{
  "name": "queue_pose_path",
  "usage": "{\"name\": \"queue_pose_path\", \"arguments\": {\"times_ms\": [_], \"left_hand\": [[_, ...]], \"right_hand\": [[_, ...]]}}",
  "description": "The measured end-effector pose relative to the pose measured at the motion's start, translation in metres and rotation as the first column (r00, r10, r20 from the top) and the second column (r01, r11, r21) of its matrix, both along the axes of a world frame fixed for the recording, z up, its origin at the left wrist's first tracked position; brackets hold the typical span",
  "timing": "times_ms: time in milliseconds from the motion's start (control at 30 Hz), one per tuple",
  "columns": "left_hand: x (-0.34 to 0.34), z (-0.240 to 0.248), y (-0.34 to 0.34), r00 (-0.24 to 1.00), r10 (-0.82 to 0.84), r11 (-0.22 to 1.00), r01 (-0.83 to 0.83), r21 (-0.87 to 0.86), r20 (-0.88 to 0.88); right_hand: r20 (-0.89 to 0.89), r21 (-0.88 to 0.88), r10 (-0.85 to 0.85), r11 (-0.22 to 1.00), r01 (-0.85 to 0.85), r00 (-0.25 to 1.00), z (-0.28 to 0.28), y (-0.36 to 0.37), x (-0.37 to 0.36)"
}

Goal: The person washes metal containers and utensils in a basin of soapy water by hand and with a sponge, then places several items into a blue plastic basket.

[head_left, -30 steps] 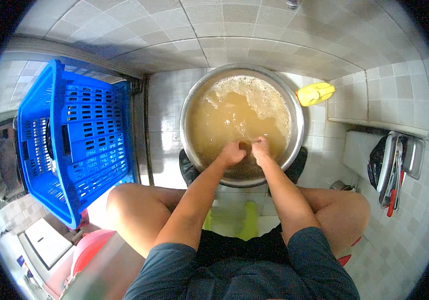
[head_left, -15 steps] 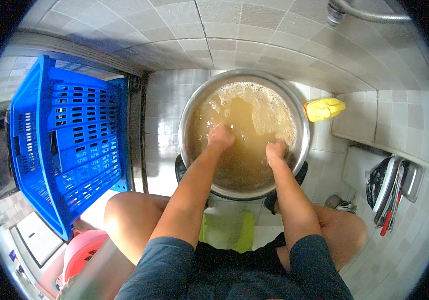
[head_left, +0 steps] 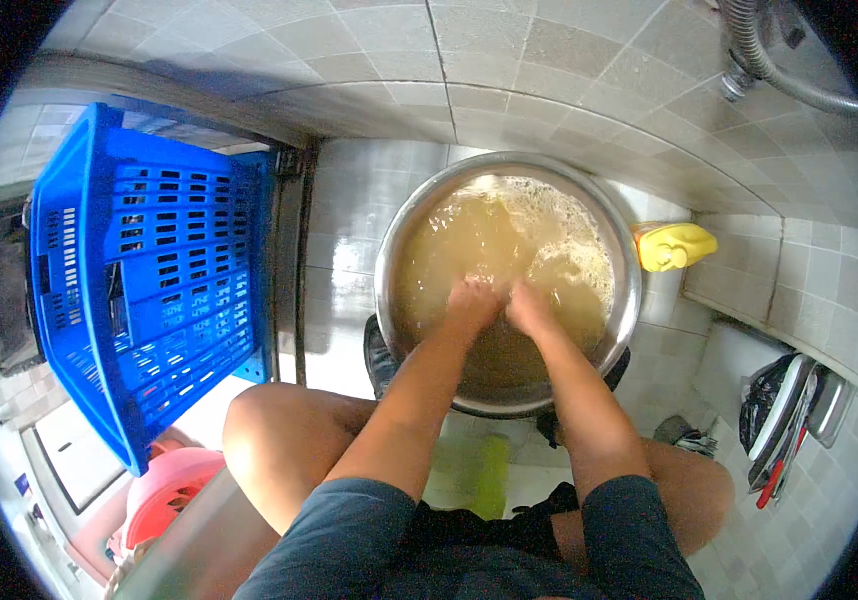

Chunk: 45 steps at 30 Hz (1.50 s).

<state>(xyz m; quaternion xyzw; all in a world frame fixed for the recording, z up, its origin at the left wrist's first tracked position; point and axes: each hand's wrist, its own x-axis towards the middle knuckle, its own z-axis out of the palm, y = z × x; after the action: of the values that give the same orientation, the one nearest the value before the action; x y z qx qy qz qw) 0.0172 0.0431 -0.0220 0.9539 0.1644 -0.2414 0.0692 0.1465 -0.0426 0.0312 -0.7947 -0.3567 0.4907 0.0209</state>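
Observation:
A large round metal basin [head_left: 631,290] stands on the floor between my feet. Murky brown water [head_left: 459,235] fills much of it, with pale foam along the far and right side. My left hand [head_left: 474,300] dips into the water near the middle. Close beside it on the right, my right hand [head_left: 526,302] is in the water too. The fingers of both hands are under the surface, so whether they hold anything cannot be seen. Nothing solid shows through the cloudy water.
A blue slotted plastic crate [head_left: 164,270] stands at the left, with a pink basin [head_left: 177,490] nearer me. Right of the metal basin is a yellow bottle [head_left: 676,247]. A rack with red-handled utensils [head_left: 779,480] hangs at right. A metal hose [head_left: 769,70] is at upper right.
My hands have come together near the middle of the basin: the left moved right, the right moved left. The whole view has shifted slightly, and the foam has drifted.

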Motion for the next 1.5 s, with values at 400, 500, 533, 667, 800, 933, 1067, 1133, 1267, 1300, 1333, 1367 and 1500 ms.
{"name": "queue_pose_path", "arguments": {"times_ms": [400, 500, 533, 667, 800, 933, 1067, 1133, 1267, 1300, 1333, 1367, 1500], "left_hand": [[0.039, 0.087, -0.044, 0.972, 0.222, 0.877, -0.233, -0.419, -0.076], [-0.003, 0.119, -0.002, 0.975, 0.218, 0.825, -0.162, -0.541, 0.040], [0.011, 0.147, -0.003, 0.974, 0.217, 0.825, -0.150, -0.546, 0.060], [0.026, 0.234, 0.020, 0.975, 0.054, 0.936, 0.026, -0.350, 0.216], [0.031, 0.311, 0.057, 0.970, 0.186, 0.907, -0.107, -0.408, 0.157], [0.003, 0.400, 0.081, 0.917, -0.204, 0.977, 0.171, 0.124, 0.343], [-0.020, 0.454, 0.137, 0.785, 0.290, 0.901, -0.031, -0.433, 0.547], [-0.045, 0.481, 0.178, 0.488, 0.521, 0.843, -0.163, -0.513, 0.700], [-0.123, 0.532, 0.295, -0.279, 0.873, 0.386, -0.107, -0.916, 0.401], [-0.156, 0.535, 0.331, -0.382, 0.838, 0.366, -0.134, -0.921, 0.389], [-0.186, 0.534, 0.361, -0.516, 0.786, 0.338, -0.104, -0.935, 0.341], [-0.226, 0.533, 0.393, -0.579, 0.763, 0.273, -0.111, -0.956, 0.286], [-0.319, 0.508, 0.462, -0.871, 0.491, 0.008, -0.019, -1.000, 0.021]], "right_hand": [[0.205, 0.322, -0.200, 0.938, 0.127, 0.958, -0.038, -0.151, 0.005], [0.188, 0.105, 0.317, 0.934, -0.340, 0.929, 0.031, -0.102, -0.033], [0.143, -0.030, 0.394, 0.919, -0.394, 0.908, 0.040, -0.111, -0.027], [0.218, -0.116, 0.475, 0.880, -0.461, 0.852, 0.091, -0.114, -0.045], [0.548, 0.006, 0.216, 0.965, -0.263, 0.808, 0.115, -0.108, -0.074], [0.250, -0.127, 0.245, 0.967, -0.219, 0.937, 0.129, -0.090, -0.066], [0.275, -0.114, 0.106, 0.990, -0.077, 0.955, 0.153, -0.074, -0.067], [0.281, 0.044, 0.074, 0.995, -0.090, 0.957, 0.154, -0.078, -0.059], [0.102, 0.449, -0.139, 0.890, 0.079, 0.985, 0.122, -0.094, -0.040], [0.093, 0.453, -0.129, 0.889, 0.074, 0.987, 0.117, -0.093, -0.040], [0.085, 0.412, -0.140, 0.907, 0.093, 0.987, 0.112, -0.092, -0.039], [0.070, 0.374, -0.145, 0.921, 0.109, 0.987, 0.106, -0.089, -0.040], [0.036, 0.360, -0.203, 0.916, 0.177, 0.979, 0.077, -0.122, -0.028]]}}
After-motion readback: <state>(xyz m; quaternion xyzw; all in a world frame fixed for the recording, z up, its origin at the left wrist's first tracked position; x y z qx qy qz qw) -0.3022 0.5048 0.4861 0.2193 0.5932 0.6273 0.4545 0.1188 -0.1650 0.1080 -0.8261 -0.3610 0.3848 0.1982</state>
